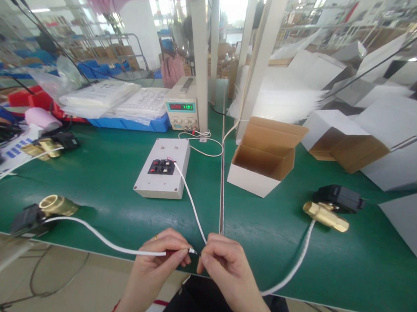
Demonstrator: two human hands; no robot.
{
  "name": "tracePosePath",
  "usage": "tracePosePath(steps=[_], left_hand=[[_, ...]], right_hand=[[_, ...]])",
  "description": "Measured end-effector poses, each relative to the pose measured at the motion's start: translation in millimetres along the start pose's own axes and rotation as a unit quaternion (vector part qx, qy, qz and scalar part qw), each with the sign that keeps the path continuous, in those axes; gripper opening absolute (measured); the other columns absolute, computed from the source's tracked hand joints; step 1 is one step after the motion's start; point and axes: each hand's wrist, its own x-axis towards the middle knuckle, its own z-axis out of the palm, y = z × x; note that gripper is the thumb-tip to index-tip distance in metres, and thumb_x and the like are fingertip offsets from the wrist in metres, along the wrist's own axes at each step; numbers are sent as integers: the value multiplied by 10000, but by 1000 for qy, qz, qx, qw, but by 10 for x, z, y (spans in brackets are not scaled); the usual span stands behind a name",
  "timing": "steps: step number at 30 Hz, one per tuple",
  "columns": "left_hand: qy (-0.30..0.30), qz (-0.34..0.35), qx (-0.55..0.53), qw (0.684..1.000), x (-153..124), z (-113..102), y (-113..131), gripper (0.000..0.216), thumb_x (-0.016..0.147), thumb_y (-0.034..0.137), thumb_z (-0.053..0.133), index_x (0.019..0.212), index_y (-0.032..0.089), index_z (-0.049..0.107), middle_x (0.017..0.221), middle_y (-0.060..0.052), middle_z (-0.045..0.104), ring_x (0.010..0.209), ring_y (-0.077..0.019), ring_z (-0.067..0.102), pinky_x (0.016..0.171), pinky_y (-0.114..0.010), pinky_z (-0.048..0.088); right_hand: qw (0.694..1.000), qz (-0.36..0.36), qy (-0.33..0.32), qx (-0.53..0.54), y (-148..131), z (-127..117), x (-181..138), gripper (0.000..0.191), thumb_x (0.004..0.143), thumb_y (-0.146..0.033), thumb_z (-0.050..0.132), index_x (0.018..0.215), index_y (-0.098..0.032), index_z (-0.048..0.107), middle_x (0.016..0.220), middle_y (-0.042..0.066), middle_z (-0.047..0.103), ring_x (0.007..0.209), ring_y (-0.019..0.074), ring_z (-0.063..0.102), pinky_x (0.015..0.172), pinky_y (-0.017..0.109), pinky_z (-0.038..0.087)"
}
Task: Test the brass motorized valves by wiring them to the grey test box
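Note:
My left hand (164, 258) pinches the end of a white cable (113, 246), where a red wire and a small white wire end with bare tip show. That cable comes from a brass motorized valve (59, 205) with a black actuator, lying at the left table edge. Close to the wire tip, my right hand (224, 261) is closed in a pinch; what it holds is hidden. Another white cable (191, 197) leaves the terminals of a grey box (161, 184) and disappears behind my right hand. On the right lies a second brass valve (326, 215), its cable passing behind my right wrist.
A power supply (181, 108) with lit digits stands behind the grey box. To its left sits a blue tray (133, 123) of bagged papers. An open carton (252, 181) stands right of centre, more white boxes (335, 134) beyond. Further valves (48, 147) lie far left.

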Motion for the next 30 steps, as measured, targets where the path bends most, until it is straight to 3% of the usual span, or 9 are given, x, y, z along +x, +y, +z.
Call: tracePosePath(steps=[10, 21, 30], left_hand=[[-2, 39, 48, 998, 34, -11, 50, 202, 910, 69, 678, 864, 242, 770, 721, 31, 733, 675, -98, 690, 622, -140, 567], [5, 10, 11, 1000, 30, -5, 43, 169, 910, 99, 693, 847, 226, 786, 717, -1, 731, 643, -115, 692, 590, -157, 579], [6, 30, 40, 999, 42, -2, 36, 183, 910, 87, 685, 843, 232, 775, 709, 13, 727, 662, -106, 689, 612, -143, 570]], right_hand=[[1000, 17, -6, 4, 0, -8, 5, 321, 861, -212, 531, 564, -190, 651, 594, -25, 505, 577, 127, 500, 552, 233, 326], [1000, 12, -4, -10, -36, 8, 17, 321, 861, -196, 520, 558, -189, 627, 595, -23, 497, 569, 130, 487, 545, 240, 319], [1000, 1, 6, -20, 1, 32, 7, 300, 830, -177, 509, 554, -191, 627, 586, -26, 491, 555, 124, 482, 520, 235, 300]])
